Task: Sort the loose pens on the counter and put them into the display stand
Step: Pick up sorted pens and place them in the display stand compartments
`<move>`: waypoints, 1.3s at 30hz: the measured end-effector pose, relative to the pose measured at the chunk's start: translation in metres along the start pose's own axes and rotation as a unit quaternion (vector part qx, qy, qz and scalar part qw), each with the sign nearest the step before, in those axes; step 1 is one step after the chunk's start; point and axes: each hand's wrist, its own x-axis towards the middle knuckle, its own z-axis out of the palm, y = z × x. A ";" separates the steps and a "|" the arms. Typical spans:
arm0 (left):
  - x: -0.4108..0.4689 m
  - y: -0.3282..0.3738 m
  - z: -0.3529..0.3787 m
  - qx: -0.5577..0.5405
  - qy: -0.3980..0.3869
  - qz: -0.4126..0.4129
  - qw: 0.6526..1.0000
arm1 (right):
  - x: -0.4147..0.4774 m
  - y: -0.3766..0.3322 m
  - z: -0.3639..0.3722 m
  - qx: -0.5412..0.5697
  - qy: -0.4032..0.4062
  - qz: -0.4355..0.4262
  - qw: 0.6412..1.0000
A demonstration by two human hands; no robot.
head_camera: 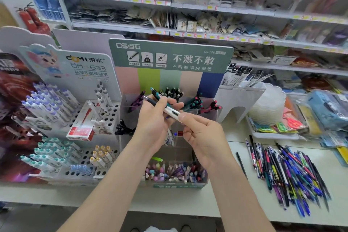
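Note:
My left hand [156,118] grips a small bunch of pens, a teal one [157,95] and a dark one sticking up past the fingers. A white pen [172,113] runs from that bunch down to my right hand [201,132], which pinches its lower end. Both hands hover in front of the green-topped display stand [170,56], above its clear compartments. Several black, teal and red pens [195,102] stand in the upper compartments, pastel ones [175,172] in the front row. A heap of loose pens [286,171] lies on the white counter to the right.
A white peg-hole stand [82,133] with blue, teal and yellow pens and a red box [81,130] is on the left. A white holder [239,100], stacked clear trays [267,107] and packaged goods sit at the right. Shelves fill the back.

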 end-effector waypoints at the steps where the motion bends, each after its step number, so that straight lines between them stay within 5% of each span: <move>1: 0.001 0.000 0.003 0.002 -0.005 0.013 1.000 | 0.000 0.000 0.002 0.018 -0.003 0.001 1.000; 8: 0.006 -0.003 0.011 0.025 -0.021 0.032 0.999 | 0.002 0.003 0.013 0.150 0.021 -0.038 0.988; 13: 0.011 0.008 0.010 -0.037 0.035 0.064 0.997 | 0.005 -0.005 0.005 0.074 0.052 -0.114 0.989; 17: 0.022 0.017 -0.009 0.148 0.123 0.101 0.976 | 0.010 -0.022 -0.018 -0.042 0.145 -0.208 0.966; 22: 0.016 0.005 -0.014 0.519 0.070 0.152 0.838 | 0.025 -0.032 -0.034 -0.334 0.236 -0.359 0.839; 27: 0.027 -0.009 0.003 0.658 0.119 0.210 0.714 | 0.033 -0.034 -0.018 -0.383 0.171 -0.388 0.821; 35: 0.035 0.006 -0.004 0.629 0.159 0.218 0.729 | 0.060 -0.044 0.013 -0.452 0.062 -0.391 0.799; 39: 0.046 0.015 -0.014 0.583 0.144 0.198 0.775 | 0.090 -0.051 0.033 -0.584 -0.033 -0.328 0.741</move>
